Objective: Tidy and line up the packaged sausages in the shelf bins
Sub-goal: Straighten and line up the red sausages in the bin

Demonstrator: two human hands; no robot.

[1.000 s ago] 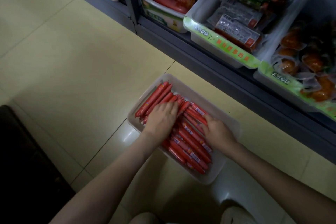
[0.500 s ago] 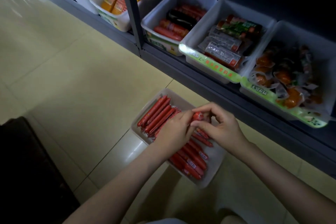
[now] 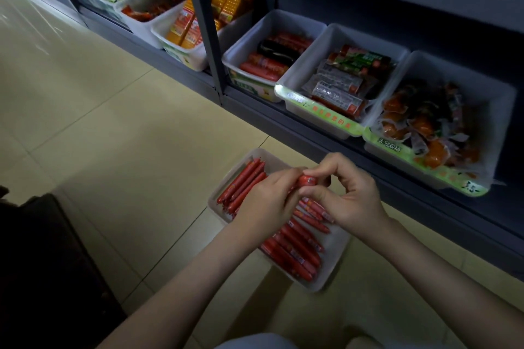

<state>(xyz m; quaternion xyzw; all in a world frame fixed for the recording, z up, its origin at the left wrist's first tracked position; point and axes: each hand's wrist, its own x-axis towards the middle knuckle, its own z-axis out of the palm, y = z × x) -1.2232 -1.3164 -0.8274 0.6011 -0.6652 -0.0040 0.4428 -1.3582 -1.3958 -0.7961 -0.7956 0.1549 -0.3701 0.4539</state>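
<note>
Tiled floor (image 3: 113, 127) runs along a dark shelf unit (image 3: 453, 215) w/ a row of white shelf bins (image 3: 309, 62) on its bottom level. One white bin (image 3: 337, 241) sits on the floor just in front; red sausages (image 3: 295, 249) lie roughly parallel inside. Above it, left hand (image 3: 263, 204) curls round a held sausage (image 3: 307, 180), maybe more, hidden. Right hand (image 3: 348, 198) pinches its end. Step, prob.: squaring a picked-up piece. Next: lay it back parallel, ends flush w/ the rest.
</note>
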